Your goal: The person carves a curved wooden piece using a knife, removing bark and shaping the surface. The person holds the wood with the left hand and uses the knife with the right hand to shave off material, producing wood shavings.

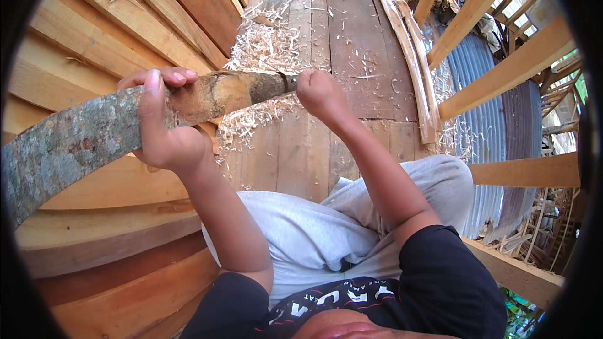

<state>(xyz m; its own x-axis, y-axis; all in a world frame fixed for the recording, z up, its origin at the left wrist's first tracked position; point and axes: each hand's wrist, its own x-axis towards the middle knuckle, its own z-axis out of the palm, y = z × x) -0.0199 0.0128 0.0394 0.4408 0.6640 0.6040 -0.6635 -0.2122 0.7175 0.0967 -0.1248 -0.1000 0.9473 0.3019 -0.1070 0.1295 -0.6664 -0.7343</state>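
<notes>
Gripping pretty hard here: left hand point(164, 127) is wrapped around a thick branch point(94, 132), thumb running up the near face and fingertips curled over the top edge, so it's fully closed on the wood. Right hand point(320, 93) is balled into a tight fist right at the far tip of the branch, and there's a little dark bit of a tool point(290, 81) poking out between the fist and the wood. Can't really make out what kind of tool it is, the fist hides nearly all of it.

Using the branch as the reference point: it runs across at chest height from the lower left up toward the middle, held up off the floor. Its left part is still covered in grey mottled bark, while the stretch between the two hands is bare, smooth and yellowish-brown.

Right under and just beyond the tip of the branch there's a big heap of pale wood shavings point(264, 47) on the plank floor point(358, 37). Left of the branch is a stack of sawn boards point(94, 37). Below it, the person's grey-trousered knees point(301, 226). Off past the tip and to the right, a couple of long curved strips of wood point(411, 50) lie on the planks, with corrugated metal sheeting point(483, 88) beyond those.
</notes>
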